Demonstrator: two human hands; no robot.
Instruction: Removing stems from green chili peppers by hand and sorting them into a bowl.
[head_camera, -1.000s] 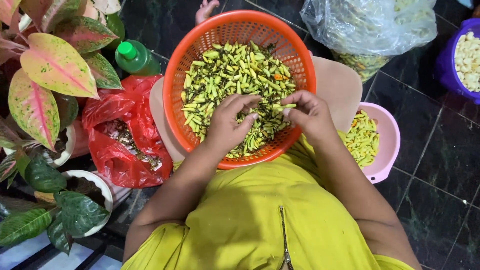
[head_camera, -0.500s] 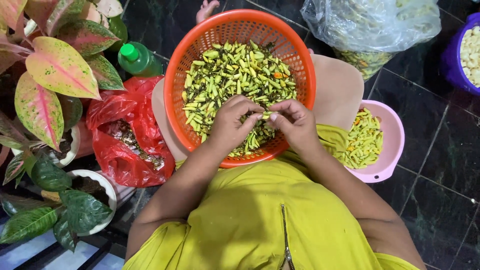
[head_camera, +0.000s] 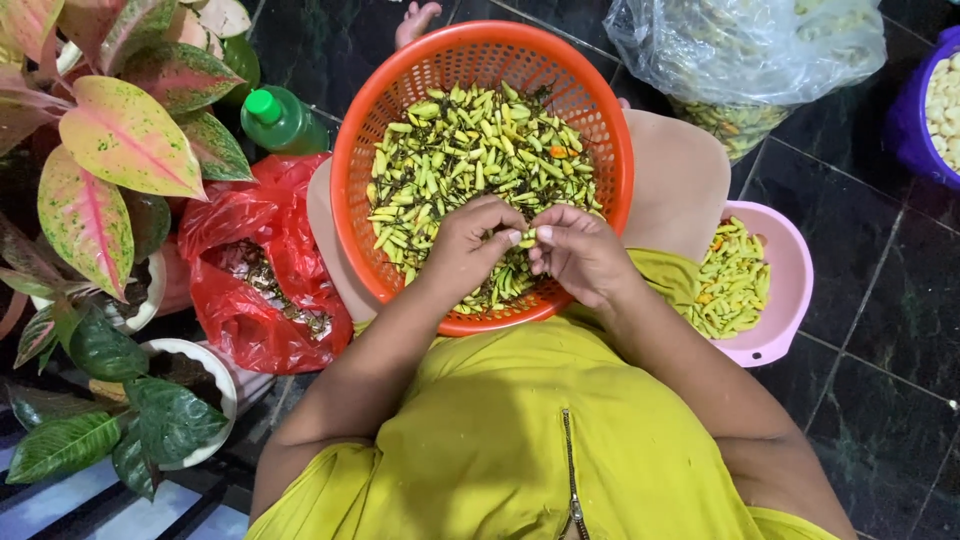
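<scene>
left hand (head_camera: 468, 245): over the near part of the orange basket, fingers curled in, thumb and fingertips pinched on 1 small green chili (head_camera: 527, 237)
right hand (head_camera: 580, 250): just beside the left hand, fingertips meeting it at the same chili, fingers bent and closed on the chili's other end
grip: both hands narrow, pinching the 1 chili between them; which end has the stem, cannot tell
chili: held just above the heap, near the basket's near rim, between the 2 hands
orange basket (head_camera: 352, 160): round, perforated plastic, sits on the person's lap over a pale board or tray (head_camera: 685, 185); filled with pile of chilies (head_camera: 470, 150), mostly yellow-green, a few orange, mixed with dark stems
pink bowl (head_camera: 790, 290): to the right of the basket, on the dark tiled floor (head_camera: 880, 340), touching the person's right side; holds a smaller batch of yellow-green chilies, looks cleaner
red plastic bag (head_camera: 240, 260): left of basket, open, brownish scraps inside
green bottle (head_camera: 280, 118): green cap, behind the red bag, near the basket's left rim
clear plastic bag (head_camera: 750, 50): top right, more chilies inside, apart from the basket
purple container (head_camera: 915, 120): far right edge, pale round items inside, partly cut off
potted plants (head_camera: 110, 160): left side, pink-and-green leaves, white pots
clothing: yellow-green top (head_camera: 520, 440) with zipper at centre
foot (head_camera: 415, 20): bare toes showing beyond the basket's far rim
</scene>
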